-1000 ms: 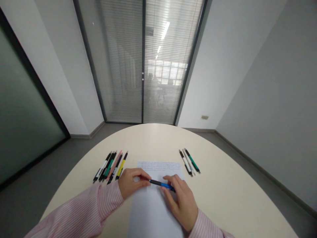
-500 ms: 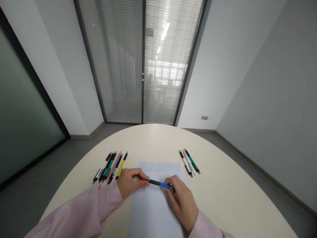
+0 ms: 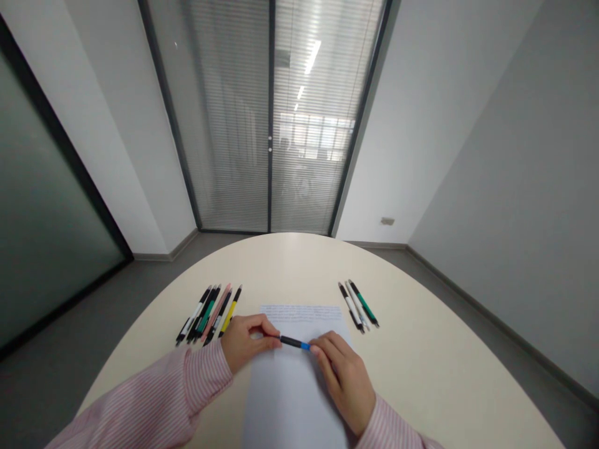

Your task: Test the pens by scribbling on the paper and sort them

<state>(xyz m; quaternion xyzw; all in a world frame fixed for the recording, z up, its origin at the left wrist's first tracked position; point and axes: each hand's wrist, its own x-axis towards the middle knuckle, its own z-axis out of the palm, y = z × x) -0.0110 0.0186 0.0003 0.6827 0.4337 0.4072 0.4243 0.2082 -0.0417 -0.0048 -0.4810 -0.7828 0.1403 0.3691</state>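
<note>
A blue-and-black pen [image 3: 294, 342] is held level between my two hands, above a sheet of paper [image 3: 285, 399] with lines of writing at its top. My left hand [image 3: 250, 342] pinches the pen's black end between thumb and fingers. Around the blue end, my right hand [image 3: 344, 374] is closed, and its fingers hide most of the blue barrel. To the left of my left hand lie several pens, among them a yellow pen [image 3: 231, 312], a pink pen [image 3: 216, 313] and a green pen [image 3: 206, 317].
On the right side of the round cream table [image 3: 421, 355] lie a black-and-white pen [image 3: 350, 307], a white pen [image 3: 357, 304] and a green-and-black pen [image 3: 364, 303], side by side. A glass door with blinds [image 3: 234, 156] stands beyond the table's far edge.
My right hand's fingers have closed further over the pen's blue end, which showed more before. My left hand has stayed almost in place on the black end.
</note>
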